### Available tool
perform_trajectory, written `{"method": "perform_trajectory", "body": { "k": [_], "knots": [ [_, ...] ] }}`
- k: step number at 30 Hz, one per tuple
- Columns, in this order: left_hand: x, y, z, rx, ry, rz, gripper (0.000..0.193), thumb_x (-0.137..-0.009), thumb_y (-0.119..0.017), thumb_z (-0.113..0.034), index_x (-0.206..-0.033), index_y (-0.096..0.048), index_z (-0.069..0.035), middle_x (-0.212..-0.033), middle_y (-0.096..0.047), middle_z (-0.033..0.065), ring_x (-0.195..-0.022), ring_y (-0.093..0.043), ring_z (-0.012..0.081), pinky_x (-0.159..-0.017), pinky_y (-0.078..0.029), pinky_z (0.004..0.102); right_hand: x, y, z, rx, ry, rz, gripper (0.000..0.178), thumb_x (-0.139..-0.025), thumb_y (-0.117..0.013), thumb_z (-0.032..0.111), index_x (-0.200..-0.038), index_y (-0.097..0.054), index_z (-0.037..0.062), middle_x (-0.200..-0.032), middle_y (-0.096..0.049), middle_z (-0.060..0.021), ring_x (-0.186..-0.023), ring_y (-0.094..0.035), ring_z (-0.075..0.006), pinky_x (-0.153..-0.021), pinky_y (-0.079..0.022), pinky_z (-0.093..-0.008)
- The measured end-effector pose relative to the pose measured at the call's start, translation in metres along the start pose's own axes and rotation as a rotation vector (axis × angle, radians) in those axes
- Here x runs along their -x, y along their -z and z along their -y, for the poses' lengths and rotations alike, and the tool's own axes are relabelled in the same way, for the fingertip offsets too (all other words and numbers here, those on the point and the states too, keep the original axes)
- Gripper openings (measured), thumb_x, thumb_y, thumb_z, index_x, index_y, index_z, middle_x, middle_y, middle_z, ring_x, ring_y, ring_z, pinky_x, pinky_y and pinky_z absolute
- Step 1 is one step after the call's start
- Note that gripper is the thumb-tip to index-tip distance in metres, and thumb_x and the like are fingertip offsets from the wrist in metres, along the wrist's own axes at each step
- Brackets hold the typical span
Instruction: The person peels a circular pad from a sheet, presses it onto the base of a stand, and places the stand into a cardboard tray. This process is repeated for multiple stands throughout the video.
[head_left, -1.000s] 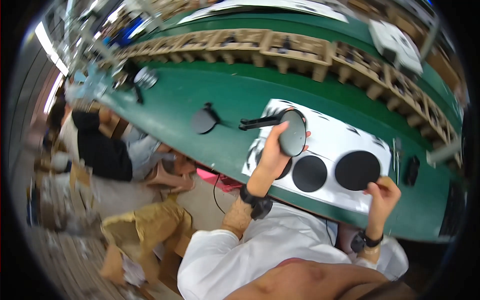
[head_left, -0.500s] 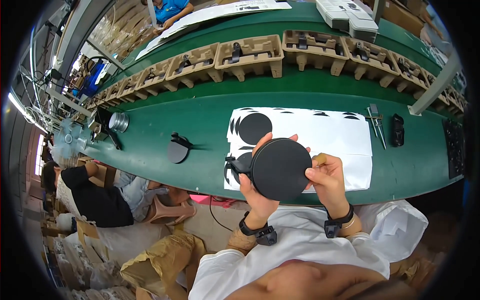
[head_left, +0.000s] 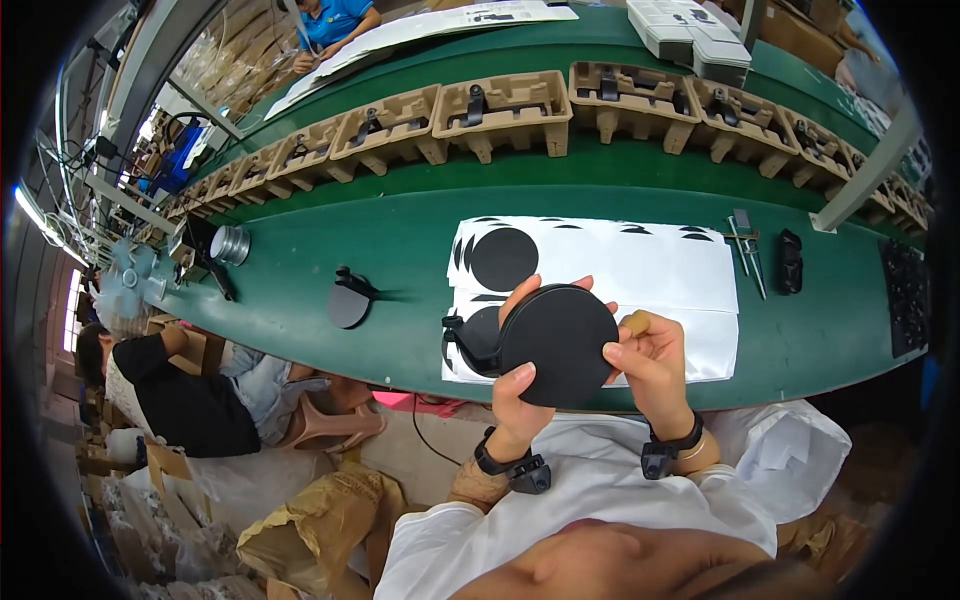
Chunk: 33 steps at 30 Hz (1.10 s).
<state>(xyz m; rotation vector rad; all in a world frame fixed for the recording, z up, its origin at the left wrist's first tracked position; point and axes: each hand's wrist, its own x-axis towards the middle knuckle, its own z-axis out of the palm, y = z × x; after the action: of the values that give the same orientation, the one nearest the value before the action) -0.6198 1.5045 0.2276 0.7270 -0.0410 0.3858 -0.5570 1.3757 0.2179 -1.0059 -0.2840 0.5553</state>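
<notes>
In front of my chest is a round, flat black disc [head_left: 562,345] with a small black bracket arm [head_left: 468,345] sticking out on its left. My left hand [head_left: 518,405] grips it from below and behind, the thumb on its lower left rim and the fingertips showing over the top. At the right rim, the thumb and fingers of my right hand [head_left: 650,368] close on its edge; one finger wears a tan cover. Below the disc lie white sheets [head_left: 650,265] bearing round black stickers [head_left: 505,260], some partly hidden. A similar black part [head_left: 349,303] rests on the green table to the left.
Brown moulded trays [head_left: 503,120] holding black parts form a row along the far side. On the right are a metal caliper-like tool [head_left: 747,250] and a black object [head_left: 790,262]. A silver roll [head_left: 231,245] stands at left. Two other people sit nearby.
My left thumb has shifted right along the disc's lower rim, and the disc has turned slightly. The whole view has drifted a little; both hands still hold the disc.
</notes>
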Motion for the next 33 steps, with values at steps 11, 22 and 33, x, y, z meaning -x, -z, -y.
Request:
{"method": "perform_trajectory", "body": {
  "k": [11, 22, 33],
  "knots": [
    [-0.001, 0.002, 0.011, 0.001, -0.058, -0.021, 0.079, -0.073, -0.051, -0.038, -0.144, -0.024, -0.016, -0.135, -0.039, 0.0299, -0.111, -0.053, 0.0483, -0.089, -0.050, 0.0548, -0.003, 0.004, -0.001, 0.056, 0.029, -0.028, 0.009, -0.079, -0.063, -0.003, -0.077, -0.055, 0.0001, -0.067, -0.063, -0.0071, -0.054, -0.063, -0.0115, -0.049, -0.050, -0.0206],
    [0.005, 0.005, 0.026, -0.156, -0.158, 0.135, 0.076, -0.078, -0.052, -0.035, -0.144, -0.020, -0.016, -0.139, -0.033, 0.0321, -0.118, -0.049, 0.0452, -0.091, -0.049, 0.0525, -0.006, 0.024, 0.004, 0.157, 0.043, 0.064, 0.011, -0.080, -0.070, -0.001, -0.083, -0.061, -0.0059, -0.072, -0.067, -0.0090, -0.064, -0.064, -0.0098, -0.053, -0.052, -0.0213],
    [0.013, 0.005, 0.028, -0.229, -0.279, -0.012, 0.084, -0.075, -0.053, -0.035, -0.148, -0.016, -0.021, -0.137, -0.036, 0.0334, -0.114, -0.051, 0.0500, -0.095, -0.044, 0.0552, -0.019, 0.021, 0.021, 1.315, 0.227, -0.070, 0.039, -0.059, -0.086, 0.026, -0.078, -0.069, -0.0031, -0.072, -0.068, -0.0134, -0.066, -0.068, -0.0248, -0.062, -0.053, -0.0301]
  ]
}}
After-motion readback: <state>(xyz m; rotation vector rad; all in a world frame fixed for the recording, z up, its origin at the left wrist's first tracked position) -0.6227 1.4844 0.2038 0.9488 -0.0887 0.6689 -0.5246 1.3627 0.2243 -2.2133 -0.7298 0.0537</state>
